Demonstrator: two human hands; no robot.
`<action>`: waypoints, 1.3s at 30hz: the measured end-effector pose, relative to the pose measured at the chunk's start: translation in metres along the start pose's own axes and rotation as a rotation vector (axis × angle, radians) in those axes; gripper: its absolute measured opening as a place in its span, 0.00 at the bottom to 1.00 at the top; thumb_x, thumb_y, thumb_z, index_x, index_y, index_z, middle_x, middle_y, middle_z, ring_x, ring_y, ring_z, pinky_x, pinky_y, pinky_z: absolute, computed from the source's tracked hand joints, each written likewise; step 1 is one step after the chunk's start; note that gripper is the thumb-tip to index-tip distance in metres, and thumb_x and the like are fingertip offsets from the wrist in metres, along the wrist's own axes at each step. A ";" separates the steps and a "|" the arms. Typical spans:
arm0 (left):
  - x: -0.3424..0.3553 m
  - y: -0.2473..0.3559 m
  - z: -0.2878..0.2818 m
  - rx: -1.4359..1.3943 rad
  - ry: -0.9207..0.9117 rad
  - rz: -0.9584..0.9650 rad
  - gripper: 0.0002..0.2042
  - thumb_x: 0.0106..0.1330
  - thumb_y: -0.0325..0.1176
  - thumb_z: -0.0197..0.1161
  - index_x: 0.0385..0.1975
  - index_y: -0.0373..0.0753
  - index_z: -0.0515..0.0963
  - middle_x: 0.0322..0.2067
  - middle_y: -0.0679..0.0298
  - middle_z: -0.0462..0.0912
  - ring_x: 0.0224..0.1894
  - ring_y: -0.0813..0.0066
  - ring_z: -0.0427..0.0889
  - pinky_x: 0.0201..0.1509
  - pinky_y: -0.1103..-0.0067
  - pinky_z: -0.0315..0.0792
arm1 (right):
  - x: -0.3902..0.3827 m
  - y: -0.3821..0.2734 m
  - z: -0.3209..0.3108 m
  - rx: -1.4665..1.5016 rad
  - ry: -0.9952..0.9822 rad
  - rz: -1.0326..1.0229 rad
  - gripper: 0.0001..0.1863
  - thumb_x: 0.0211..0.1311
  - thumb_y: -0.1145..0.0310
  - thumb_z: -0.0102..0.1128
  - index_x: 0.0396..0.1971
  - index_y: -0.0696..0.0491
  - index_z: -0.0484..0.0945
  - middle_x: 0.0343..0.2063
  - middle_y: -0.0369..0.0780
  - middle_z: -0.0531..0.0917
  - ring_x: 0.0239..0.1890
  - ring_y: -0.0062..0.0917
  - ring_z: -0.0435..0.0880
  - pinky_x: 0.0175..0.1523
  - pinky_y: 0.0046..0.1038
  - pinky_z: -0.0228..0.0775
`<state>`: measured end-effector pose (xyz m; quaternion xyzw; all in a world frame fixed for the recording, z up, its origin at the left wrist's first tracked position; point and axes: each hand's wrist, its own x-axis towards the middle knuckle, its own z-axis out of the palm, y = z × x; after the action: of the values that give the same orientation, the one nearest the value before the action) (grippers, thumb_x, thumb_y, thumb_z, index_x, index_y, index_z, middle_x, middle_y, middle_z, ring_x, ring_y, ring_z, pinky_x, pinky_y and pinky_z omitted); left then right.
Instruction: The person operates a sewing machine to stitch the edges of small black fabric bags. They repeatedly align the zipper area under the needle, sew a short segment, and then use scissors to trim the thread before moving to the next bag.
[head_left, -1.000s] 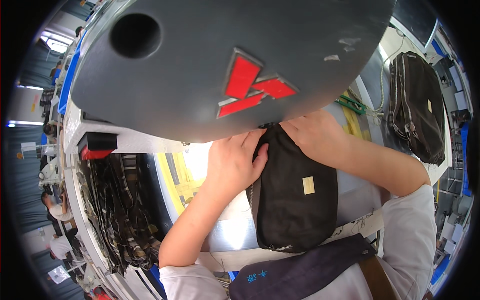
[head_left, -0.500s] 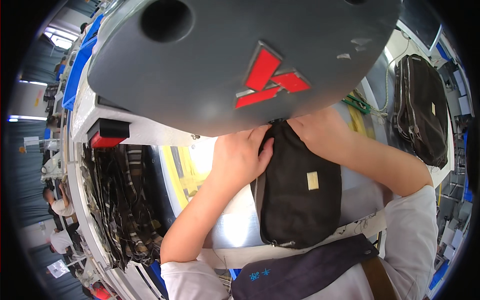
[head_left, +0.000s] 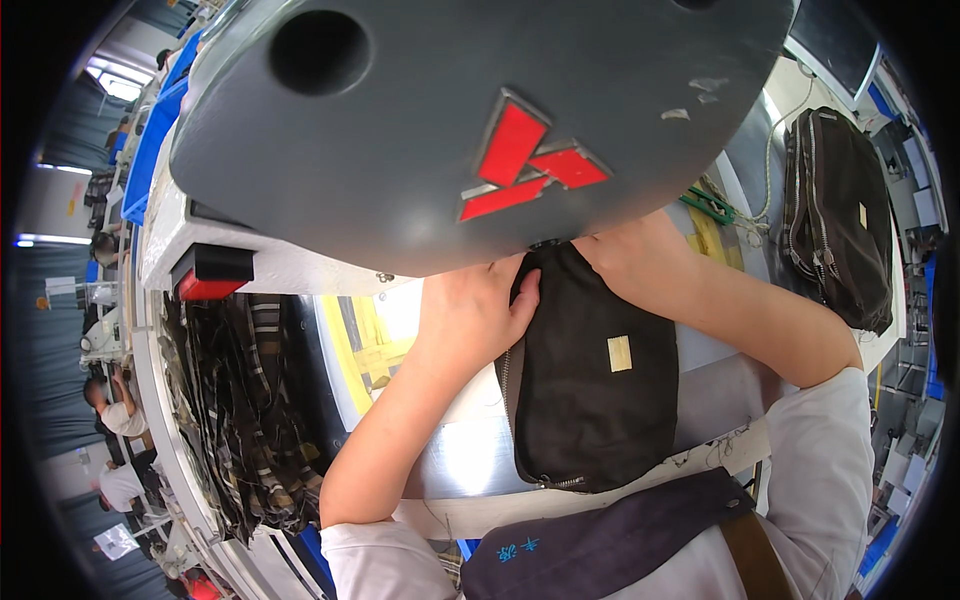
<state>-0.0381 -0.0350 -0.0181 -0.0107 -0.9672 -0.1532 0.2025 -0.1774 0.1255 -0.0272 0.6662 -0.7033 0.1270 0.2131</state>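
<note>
A dark fabric bag (head_left: 590, 420) with a small cream label (head_left: 620, 353) and a metal zip along its left edge lies on the metal work surface. Its far end runs under the rounded grey head of a sewing machine (head_left: 400, 170), where the needle area is hidden. My left hand (head_left: 478, 310) holds the bag's far left edge, thumb on the cloth, fingers partly under the machine head. On the other side, my right hand (head_left: 635, 260) bends over the bag's far right edge, its fingertips mostly covered by the machine.
A similar dark zipped bag (head_left: 840, 215) lies at the right. Left of the machine hangs a pile of dark striped fabric pieces (head_left: 240, 410). A green tool (head_left: 705, 203) with a cord lies behind my right hand. Other people sit at work far left.
The bag and both hands have barely shifted, slightly to the left along with the whole picture. The bag's left zip edge shows a little more. Both hands keep their hold.
</note>
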 end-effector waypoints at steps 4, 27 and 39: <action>0.002 -0.001 0.000 0.007 0.011 -0.001 0.14 0.51 0.28 0.67 0.39 0.36 0.81 0.34 0.58 0.84 0.34 0.58 0.82 0.38 0.70 0.75 | 0.000 0.000 0.001 -0.022 0.009 0.007 0.07 0.46 0.70 0.57 0.26 0.56 0.78 0.33 0.36 0.76 0.40 0.26 0.77 0.43 0.26 0.73; 0.003 -0.002 0.001 0.014 0.022 -0.001 0.12 0.52 0.30 0.67 0.37 0.35 0.81 0.33 0.57 0.83 0.33 0.56 0.81 0.38 0.68 0.75 | -0.001 0.002 0.002 0.005 -0.057 0.032 0.08 0.46 0.70 0.58 0.27 0.55 0.79 0.32 0.35 0.78 0.42 0.26 0.77 0.42 0.26 0.73; 0.001 0.001 0.001 -0.015 -0.021 -0.030 0.13 0.52 0.28 0.66 0.40 0.36 0.80 0.31 0.57 0.83 0.30 0.57 0.81 0.36 0.70 0.75 | -0.002 0.000 -0.001 0.003 -0.010 0.050 0.07 0.45 0.70 0.57 0.26 0.56 0.78 0.33 0.36 0.76 0.40 0.26 0.77 0.42 0.26 0.74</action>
<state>-0.0391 -0.0342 -0.0181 0.0005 -0.9681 -0.1636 0.1897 -0.1769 0.1274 -0.0277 0.6492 -0.7206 0.1302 0.2054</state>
